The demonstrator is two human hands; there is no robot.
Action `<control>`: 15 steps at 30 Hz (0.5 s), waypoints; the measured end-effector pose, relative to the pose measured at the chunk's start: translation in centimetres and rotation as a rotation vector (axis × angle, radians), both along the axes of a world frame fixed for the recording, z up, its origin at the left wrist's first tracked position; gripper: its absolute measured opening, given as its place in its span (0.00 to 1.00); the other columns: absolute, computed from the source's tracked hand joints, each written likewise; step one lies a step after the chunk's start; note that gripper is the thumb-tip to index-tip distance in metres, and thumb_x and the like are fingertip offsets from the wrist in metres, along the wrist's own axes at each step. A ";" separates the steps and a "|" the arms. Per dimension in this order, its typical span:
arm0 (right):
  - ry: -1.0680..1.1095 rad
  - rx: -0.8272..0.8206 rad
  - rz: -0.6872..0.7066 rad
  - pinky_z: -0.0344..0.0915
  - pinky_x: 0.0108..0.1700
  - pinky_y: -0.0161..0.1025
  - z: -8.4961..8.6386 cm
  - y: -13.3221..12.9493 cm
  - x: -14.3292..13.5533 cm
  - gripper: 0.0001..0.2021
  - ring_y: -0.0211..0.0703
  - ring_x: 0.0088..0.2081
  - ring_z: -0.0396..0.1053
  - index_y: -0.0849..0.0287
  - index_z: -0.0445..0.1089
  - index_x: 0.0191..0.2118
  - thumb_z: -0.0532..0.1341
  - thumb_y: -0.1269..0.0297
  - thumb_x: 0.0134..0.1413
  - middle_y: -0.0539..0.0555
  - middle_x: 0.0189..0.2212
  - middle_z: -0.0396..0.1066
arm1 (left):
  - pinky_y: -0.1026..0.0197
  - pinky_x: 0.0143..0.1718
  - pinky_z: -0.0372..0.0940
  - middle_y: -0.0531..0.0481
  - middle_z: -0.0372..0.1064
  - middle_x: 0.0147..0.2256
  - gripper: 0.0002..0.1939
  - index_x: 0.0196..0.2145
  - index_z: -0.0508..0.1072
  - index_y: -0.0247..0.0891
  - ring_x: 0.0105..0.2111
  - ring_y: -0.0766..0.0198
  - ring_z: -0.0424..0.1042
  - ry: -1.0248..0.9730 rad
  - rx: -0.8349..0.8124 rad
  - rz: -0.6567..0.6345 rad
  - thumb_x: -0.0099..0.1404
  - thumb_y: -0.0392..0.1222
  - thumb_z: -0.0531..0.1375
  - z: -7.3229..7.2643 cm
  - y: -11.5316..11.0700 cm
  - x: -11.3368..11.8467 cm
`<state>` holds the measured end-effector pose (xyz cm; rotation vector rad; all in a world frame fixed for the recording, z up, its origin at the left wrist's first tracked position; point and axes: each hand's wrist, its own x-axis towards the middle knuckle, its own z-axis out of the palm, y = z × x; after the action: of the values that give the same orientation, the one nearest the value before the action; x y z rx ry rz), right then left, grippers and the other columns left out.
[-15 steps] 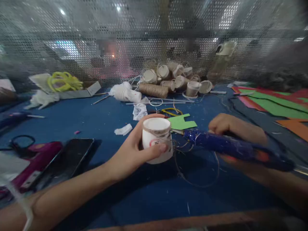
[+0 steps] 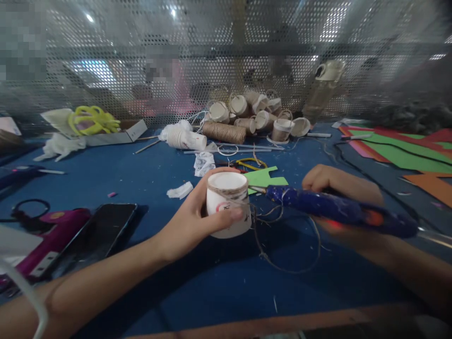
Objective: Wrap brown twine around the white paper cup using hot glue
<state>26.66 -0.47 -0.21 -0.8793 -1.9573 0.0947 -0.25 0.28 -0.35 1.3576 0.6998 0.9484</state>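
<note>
My left hand (image 2: 197, 212) is wrapped round a white paper cup (image 2: 226, 226), its thumb across the front. The cup stands bottom up, and twine (image 2: 231, 190) circles it near its top edge. A loose tail of twine loops over the blue table to the right. In my right hand (image 2: 335, 188) is a blue glue gun (image 2: 318, 205), with a red light glowing below it. Its metal nozzle points left and is at the cup's right side by the twine; whether it touches cannot be made out. Behind the nozzle lies a notched green paper piece (image 2: 266, 178).
Twine-wrapped cups (image 2: 263, 120) are piled at the back beside a twine roll (image 2: 224, 133) and stacked paper cups (image 2: 187, 140). A phone (image 2: 97, 230) and a magenta glue gun (image 2: 52, 235) lie left. Coloured sheets (image 2: 413, 150) and a black cord are right.
My right hand has brought the glue gun slightly left and up, its nozzle now closer to the twine on the cup. The left hand still holds the cup, almost unmoved.
</note>
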 end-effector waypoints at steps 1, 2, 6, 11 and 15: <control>0.015 -0.047 -0.032 0.57 0.29 0.37 0.1 0.2 0.0 0.10 0.35 0.25 0.63 0.56 0.61 0.25 0.64 0.73 0.49 0.46 0.24 0.66 | 0.68 0.43 0.66 0.53 0.71 0.46 0.28 0.55 0.69 0.47 0.44 0.63 0.70 -0.008 0.008 0.003 0.59 0.39 0.72 0.0 0.1 -0.1; 0.046 -0.119 -0.068 0.57 0.29 0.37 0.2 0.5 0.0 0.10 0.35 0.25 0.62 0.56 0.62 0.25 0.65 0.72 0.49 0.47 0.24 0.66 | 0.67 0.43 0.67 0.53 0.71 0.46 0.28 0.55 0.69 0.47 0.44 0.63 0.71 -0.016 0.010 0.012 0.59 0.39 0.72 -0.1 0.3 -0.1; 0.262 -0.727 -0.191 0.54 0.25 0.37 0.1 2.2 0.1 0.18 0.35 0.21 0.56 0.55 0.59 0.20 0.68 0.58 0.50 0.45 0.16 0.58 | 0.64 0.42 0.71 0.53 0.73 0.43 0.28 0.57 0.67 0.48 0.41 0.63 0.74 -0.062 -0.025 0.043 0.62 0.41 0.71 -0.1 0.5 -0.1; 0.470 -1.094 -0.047 0.50 0.20 0.33 -0.3 4.2 0.6 0.22 0.31 0.21 0.52 0.58 0.65 0.24 0.77 0.52 0.37 0.43 0.18 0.58 | 0.68 0.40 0.72 0.55 0.75 0.42 0.28 0.56 0.66 0.52 0.38 0.67 0.75 -0.106 0.002 0.044 0.62 0.39 0.71 -0.3 0.3 -0.1; 0.469 -1.172 -0.026 0.60 0.26 0.32 -0.5 4.3 0.8 0.20 0.31 0.24 0.61 0.62 0.70 0.25 0.77 0.53 0.38 0.49 0.24 0.68 | 0.69 0.40 0.72 0.57 0.75 0.41 0.26 0.55 0.66 0.53 0.37 0.68 0.75 -0.106 0.027 0.057 0.63 0.40 0.71 -0.4 0.1 -0.2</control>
<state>27.47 3.86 -0.73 -1.4226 -1.3289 1.3974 -0.40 0.39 -0.73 1.3065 0.6507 1.0706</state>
